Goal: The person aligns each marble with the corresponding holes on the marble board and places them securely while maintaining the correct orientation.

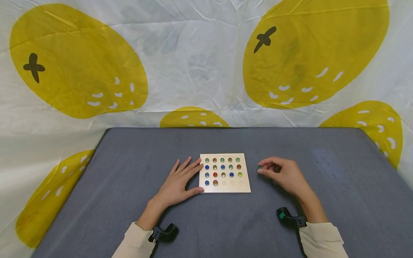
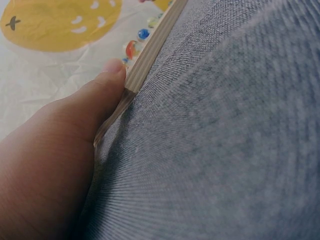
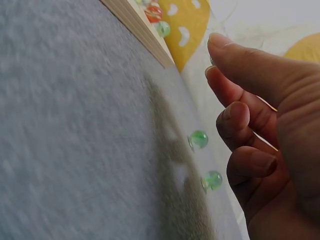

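Note:
A pale wooden board lies on the table, with rows of coloured glass marbles in its hollows. Three hollows at its front right show bare wood. My left hand rests along the board's left side, fingers straight and spread, its thumb at the front left corner. To the right of the board, my right hand pinches a small green marble between thumb and index finger, mostly hidden by the fingertips. Below that hand, two green marbles sit on the cloth in the right wrist view.
Grey cloth covers the table. Behind it hangs a white curtain printed with yellow fruit shapes. A black wrist camera mount is on the left wrist, and another mount is on the right.

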{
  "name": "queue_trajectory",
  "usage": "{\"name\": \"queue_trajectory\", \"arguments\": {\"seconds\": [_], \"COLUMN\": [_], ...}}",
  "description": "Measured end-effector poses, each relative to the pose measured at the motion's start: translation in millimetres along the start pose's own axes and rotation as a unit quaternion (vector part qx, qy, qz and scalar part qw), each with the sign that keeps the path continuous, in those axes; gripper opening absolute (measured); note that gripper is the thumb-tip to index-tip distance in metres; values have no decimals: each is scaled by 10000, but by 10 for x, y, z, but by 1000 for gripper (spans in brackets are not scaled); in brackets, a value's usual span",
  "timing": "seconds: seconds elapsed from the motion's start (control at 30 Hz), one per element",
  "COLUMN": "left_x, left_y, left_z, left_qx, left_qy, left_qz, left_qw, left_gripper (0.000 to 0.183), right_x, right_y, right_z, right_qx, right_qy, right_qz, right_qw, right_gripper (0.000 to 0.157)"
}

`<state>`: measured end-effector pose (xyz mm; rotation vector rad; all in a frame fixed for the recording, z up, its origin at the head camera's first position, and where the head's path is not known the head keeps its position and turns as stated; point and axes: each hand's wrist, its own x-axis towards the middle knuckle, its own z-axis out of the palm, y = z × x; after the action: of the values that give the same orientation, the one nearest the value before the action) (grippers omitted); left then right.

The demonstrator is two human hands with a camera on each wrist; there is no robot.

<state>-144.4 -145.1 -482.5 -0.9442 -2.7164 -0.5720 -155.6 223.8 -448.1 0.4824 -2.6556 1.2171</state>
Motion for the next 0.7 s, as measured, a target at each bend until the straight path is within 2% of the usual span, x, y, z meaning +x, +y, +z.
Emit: {"name": "queue_trajectory", "arguments": {"seconds": [0.4, 0.7], "left_x": [4, 8], "left_y": [-25, -13], "left_z": [17, -1], "left_qx": [-5, -4], "left_qy": [69, 9], "left_qz": [28, -14], "left_qw": [10000, 10000], "left_gripper": [77, 76], "right_x": [43, 57], "right_y": [-148, -215], "right_z": [137, 229], "right_qx": [332, 453], "right_qy": [-371, -419], "right_qz": [-103, -249], "right_qw": [9987, 9978], "right_gripper": [15, 13]}}
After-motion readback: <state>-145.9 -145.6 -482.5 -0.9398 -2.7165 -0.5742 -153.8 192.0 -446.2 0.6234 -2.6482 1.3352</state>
